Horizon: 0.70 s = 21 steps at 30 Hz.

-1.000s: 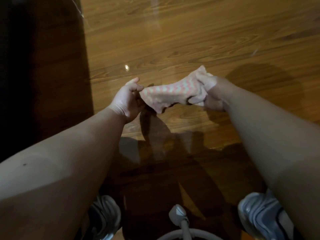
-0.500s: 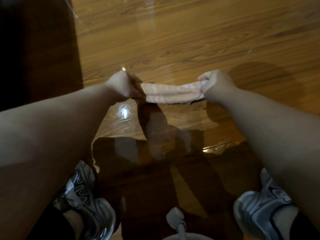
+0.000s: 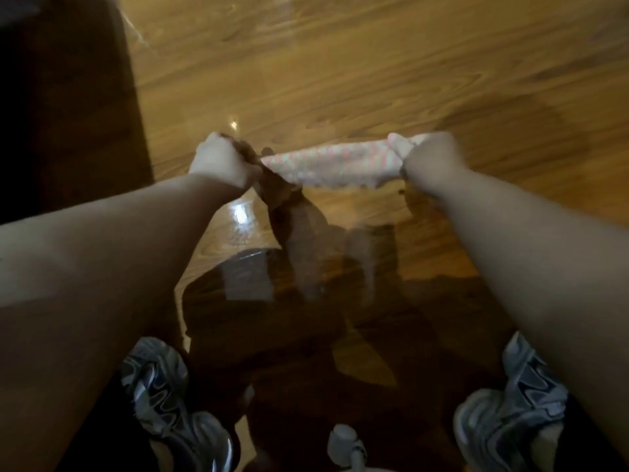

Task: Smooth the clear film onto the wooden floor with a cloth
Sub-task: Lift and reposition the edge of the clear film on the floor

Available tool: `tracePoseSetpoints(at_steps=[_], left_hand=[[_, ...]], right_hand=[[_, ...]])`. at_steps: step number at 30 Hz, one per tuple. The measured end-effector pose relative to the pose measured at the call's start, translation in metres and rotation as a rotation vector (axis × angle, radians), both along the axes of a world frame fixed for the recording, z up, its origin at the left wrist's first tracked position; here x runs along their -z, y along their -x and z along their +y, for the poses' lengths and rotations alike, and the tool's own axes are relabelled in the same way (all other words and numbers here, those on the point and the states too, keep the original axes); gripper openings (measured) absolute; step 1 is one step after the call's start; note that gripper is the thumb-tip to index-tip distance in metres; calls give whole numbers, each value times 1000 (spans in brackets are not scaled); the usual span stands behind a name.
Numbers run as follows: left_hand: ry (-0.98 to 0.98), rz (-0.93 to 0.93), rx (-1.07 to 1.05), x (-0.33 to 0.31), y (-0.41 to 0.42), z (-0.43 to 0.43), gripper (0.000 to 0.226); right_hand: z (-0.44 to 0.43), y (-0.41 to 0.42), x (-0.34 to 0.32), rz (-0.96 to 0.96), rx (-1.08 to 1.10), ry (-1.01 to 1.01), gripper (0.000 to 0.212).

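A pink patterned cloth (image 3: 332,166) is stretched into a narrow band between my two hands, held above the floor. My left hand (image 3: 221,161) grips its left end with curled fingers. My right hand (image 3: 430,156) grips the right end the same way. Beneath them lies the wooden floor (image 3: 340,63), glossy with the clear film (image 3: 238,212), which shows bright reflections and a wrinkled edge at the upper left. Whether the cloth touches the film is not visible; its shadow falls below it.
A dark strip of floor or furniture (image 3: 61,114) runs along the left side. My two grey sneakers (image 3: 163,396) (image 3: 510,413) stand at the bottom. A pale plastic object (image 3: 345,441) pokes up at the bottom centre.
The cloth went from a loose bunch to a taut band as my hands pulled apart. Since half a second ago the hands have stayed spread and the view has shifted slightly.
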<state>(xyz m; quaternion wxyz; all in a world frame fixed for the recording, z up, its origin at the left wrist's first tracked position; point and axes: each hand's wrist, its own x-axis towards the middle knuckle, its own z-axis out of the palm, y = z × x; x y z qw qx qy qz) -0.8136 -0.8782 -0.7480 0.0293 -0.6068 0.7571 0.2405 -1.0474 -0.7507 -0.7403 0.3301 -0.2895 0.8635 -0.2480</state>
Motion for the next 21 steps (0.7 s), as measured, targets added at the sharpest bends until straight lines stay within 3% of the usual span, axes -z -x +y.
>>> tracePoseSetpoints(at_steps=[2,5,9,14,17,21], left_hand=[[-67,54,-86,-7,-3,-3,15],[-220,202,-215,-12,-7,-10,11],[-352,438,-291,-22,-5,-1,10],[-373,553,-351,-15,4,24,22],[-453,650,-349,-10,13,59,21],[-586,786,-367,-8,18,115,10]], right_hand=[[2,1,-2,-196,131,51,43],[-6,4,-4,-316,294,135,31],[-20,-8,-8,-566,382,384,20],[-7,-35,3,-544,243,380,9],[16,-69,6,-506,116,354,30],[68,-101,6,-545,73,317,28]])
